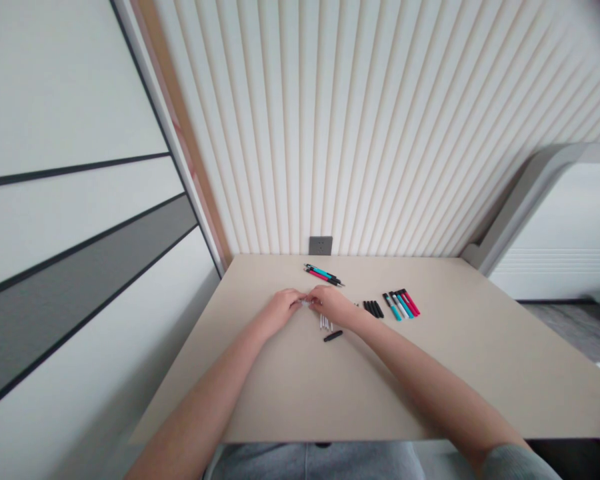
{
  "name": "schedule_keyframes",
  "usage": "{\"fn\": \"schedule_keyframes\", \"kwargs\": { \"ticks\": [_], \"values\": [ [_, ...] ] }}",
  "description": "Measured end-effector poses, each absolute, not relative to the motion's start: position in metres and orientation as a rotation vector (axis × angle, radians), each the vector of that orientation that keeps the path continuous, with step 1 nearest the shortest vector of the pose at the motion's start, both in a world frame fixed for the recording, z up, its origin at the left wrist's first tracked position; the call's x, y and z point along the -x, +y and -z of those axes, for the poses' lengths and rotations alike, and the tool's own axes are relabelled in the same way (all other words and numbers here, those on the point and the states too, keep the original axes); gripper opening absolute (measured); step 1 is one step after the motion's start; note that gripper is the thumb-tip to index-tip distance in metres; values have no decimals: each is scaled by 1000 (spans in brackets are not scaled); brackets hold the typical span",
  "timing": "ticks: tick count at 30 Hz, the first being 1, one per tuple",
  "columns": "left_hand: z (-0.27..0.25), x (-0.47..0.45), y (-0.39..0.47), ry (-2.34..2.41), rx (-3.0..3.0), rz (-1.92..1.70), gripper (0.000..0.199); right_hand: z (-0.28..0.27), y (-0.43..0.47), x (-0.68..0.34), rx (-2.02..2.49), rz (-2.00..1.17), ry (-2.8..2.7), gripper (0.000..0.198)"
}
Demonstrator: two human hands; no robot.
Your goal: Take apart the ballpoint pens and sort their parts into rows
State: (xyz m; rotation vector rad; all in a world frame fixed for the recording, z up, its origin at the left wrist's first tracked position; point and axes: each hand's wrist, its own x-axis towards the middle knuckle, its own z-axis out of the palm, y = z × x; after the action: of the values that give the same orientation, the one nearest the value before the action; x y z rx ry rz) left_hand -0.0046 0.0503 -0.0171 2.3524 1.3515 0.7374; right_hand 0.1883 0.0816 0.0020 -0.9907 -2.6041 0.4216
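Observation:
My left hand (287,299) and my right hand (331,305) meet over the table, fingertips pinched at both ends of a small pale pen part (305,302); its exact shape is too small to tell. Several thin white pen refills (325,323) lie just below my right hand, partly hidden by it. A single black pen barrel piece (333,336) rests nearer to me. Beyond my hands lie a few whole pens (323,274) with blue, red and black bodies.
Right of my right hand, several black pen pieces (373,309) lie in a row. Farther right are blue, white and red pen barrels (401,305). The beige table (280,393) meets a ribbed wall with a grey socket (321,245). A white cabinet (80,267) stands left.

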Motion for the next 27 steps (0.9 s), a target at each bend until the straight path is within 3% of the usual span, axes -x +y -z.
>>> {"fn": "schedule_keyframes", "kwargs": {
  "ticks": [27],
  "values": [
    [18,8,51,1350,-2386,-752,22,-10,79,-188,946,-494,-2578,20]
  ]
}}
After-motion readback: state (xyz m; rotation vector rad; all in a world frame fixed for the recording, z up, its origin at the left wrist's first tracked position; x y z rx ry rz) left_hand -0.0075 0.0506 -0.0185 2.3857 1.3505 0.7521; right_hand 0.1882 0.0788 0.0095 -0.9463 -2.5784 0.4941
